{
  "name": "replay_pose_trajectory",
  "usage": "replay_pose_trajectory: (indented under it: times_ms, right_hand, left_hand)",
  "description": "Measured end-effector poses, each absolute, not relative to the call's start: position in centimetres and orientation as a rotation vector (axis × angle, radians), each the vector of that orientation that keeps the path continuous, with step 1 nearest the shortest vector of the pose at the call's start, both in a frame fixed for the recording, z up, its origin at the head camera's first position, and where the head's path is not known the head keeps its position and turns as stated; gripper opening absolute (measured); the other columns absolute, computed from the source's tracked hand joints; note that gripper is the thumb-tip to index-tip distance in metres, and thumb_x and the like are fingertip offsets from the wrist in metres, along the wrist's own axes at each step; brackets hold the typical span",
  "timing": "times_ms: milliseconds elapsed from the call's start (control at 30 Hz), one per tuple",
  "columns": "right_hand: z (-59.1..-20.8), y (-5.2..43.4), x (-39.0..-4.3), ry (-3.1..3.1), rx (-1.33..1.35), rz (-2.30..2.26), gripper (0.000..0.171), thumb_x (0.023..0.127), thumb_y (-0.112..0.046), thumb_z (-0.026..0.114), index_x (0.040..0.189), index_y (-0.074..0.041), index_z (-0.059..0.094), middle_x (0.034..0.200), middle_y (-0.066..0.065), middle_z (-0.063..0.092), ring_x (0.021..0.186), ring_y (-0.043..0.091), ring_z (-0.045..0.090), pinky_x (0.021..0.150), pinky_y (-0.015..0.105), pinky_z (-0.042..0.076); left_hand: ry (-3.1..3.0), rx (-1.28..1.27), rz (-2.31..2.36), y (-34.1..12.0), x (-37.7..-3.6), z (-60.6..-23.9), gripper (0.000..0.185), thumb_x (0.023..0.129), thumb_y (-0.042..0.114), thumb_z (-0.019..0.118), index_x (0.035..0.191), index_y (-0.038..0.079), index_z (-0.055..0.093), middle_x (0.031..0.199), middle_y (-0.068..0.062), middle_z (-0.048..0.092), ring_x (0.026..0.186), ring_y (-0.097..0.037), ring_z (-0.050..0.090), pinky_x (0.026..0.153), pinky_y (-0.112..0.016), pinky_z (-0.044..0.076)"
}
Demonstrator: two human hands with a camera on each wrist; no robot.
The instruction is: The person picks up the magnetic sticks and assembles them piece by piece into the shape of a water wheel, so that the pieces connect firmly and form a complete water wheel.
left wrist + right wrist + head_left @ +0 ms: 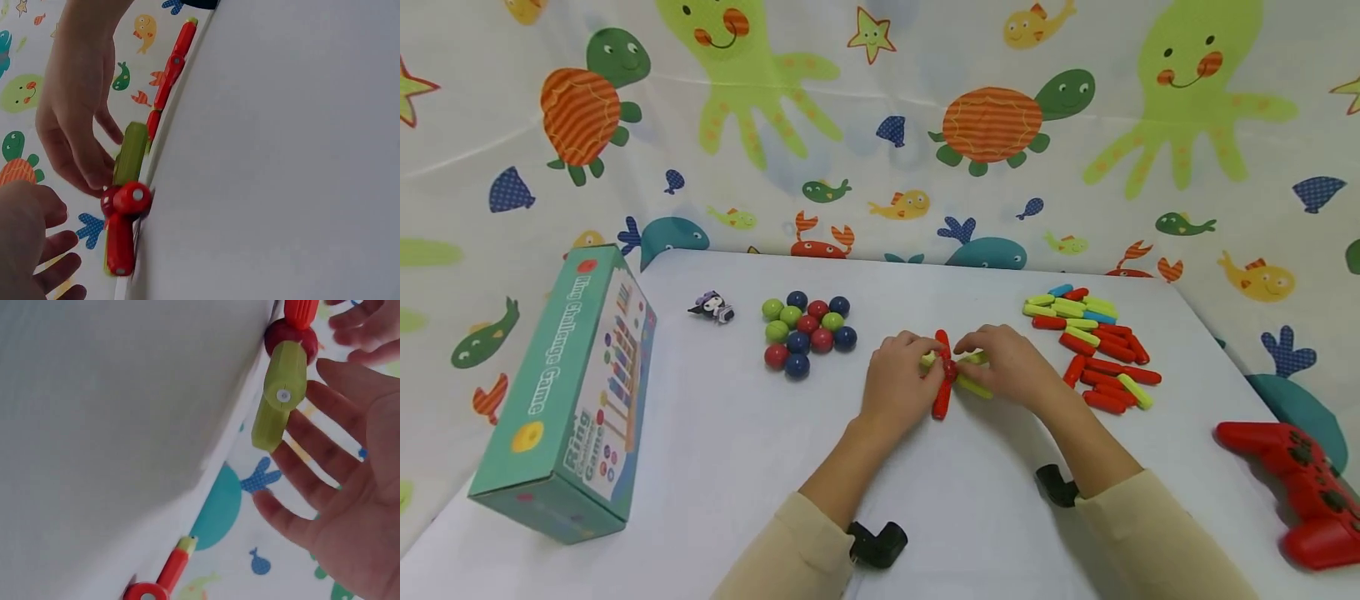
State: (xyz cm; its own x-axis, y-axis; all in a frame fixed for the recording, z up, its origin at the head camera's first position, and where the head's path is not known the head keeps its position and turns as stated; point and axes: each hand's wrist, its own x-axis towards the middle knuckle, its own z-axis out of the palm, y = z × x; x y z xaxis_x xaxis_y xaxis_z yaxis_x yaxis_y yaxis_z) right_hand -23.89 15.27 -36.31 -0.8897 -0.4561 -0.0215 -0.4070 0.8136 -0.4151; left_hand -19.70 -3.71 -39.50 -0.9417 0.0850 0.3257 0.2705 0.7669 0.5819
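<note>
Between both hands on the white table lies a small star-shaped assembly: a red ball (950, 369) with red sticks (942, 402) and yellow-green sticks (974, 387) around it. My left hand (901, 379) is at its left side; in the left wrist view, the left fingers (59, 265) are spread, apart from the pieces. My right hand (1009, 364) is at the right side. In the right wrist view, its loosely extended fingers (325, 447) lie beside a yellow-green stick (284, 384), fingertips at or very near it. Exact contact is partly hidden.
Green, red and blue balls (798, 342) sit in a group left of the hands. Red, yellow-green and blue sticks (1093, 346) lie at right. A green game box (553, 400) stands at far left, a small figurine (712, 307) behind, and a red game controller (1300, 492) at far right.
</note>
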Motion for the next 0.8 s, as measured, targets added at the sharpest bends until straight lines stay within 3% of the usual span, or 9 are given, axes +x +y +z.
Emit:
replay_pose_trajectory:
  times_ms: [300, 467, 667, 800]
  right_hand:
    - [-36.5, 14.4, -23.3, 2.820, -0.772, -0.663, 0.031, 0.095, -0.024, 0.076, 0.125, -0.018, 0.075, 0.116, 0.006, 0.070, 0.115, 0.027, 0.060, 0.095, 0.046, 0.057]
    - [-36.7, 14.9, -23.5, 2.820, -0.719, -0.679, 0.029, 0.095, -0.020, 0.075, 0.124, -0.017, 0.076, 0.113, 0.006, 0.070, 0.111, 0.027, 0.061, 0.096, 0.046, 0.056]
    - [-37.2, 15.5, -23.7, 2.777, -0.659, -0.775, 0.027, 0.096, -0.019, 0.073, 0.123, -0.016, 0.074, 0.112, 0.005, 0.071, 0.113, 0.027, 0.061, 0.100, 0.050, 0.055]
    - [-37.5, 15.4, -23.6, 2.751, -0.633, -0.847, 0.026, 0.096, -0.017, 0.073, 0.122, -0.016, 0.074, 0.113, 0.006, 0.070, 0.114, 0.028, 0.061, 0.101, 0.050, 0.055]
  left_hand:
    - [-2.608, 0.097, -0.998, -10.9, -18.5, -37.5, 0.027, 0.097, 0.017, 0.070, 0.123, 0.013, 0.075, 0.120, -0.008, 0.070, 0.114, -0.026, 0.065, 0.098, -0.043, 0.057]
    - [-2.590, 0.253, -0.939, -14.5, -18.5, -37.5, 0.029, 0.097, 0.016, 0.068, 0.124, 0.008, 0.073, 0.123, -0.014, 0.067, 0.117, -0.033, 0.063, 0.101, -0.050, 0.054]
    - [-2.710, 0.373, -0.834, -16.4, -17.9, -37.7, 0.032, 0.097, 0.019, 0.067, 0.127, 0.007, 0.072, 0.115, -0.016, 0.066, 0.105, -0.033, 0.064, 0.090, -0.051, 0.055]
    - [-2.818, 0.397, -0.781, -16.8, -17.7, -37.8, 0.037, 0.097, 0.022, 0.066, 0.130, 0.005, 0.071, 0.117, -0.018, 0.065, 0.108, -0.036, 0.065, 0.089, -0.052, 0.056]
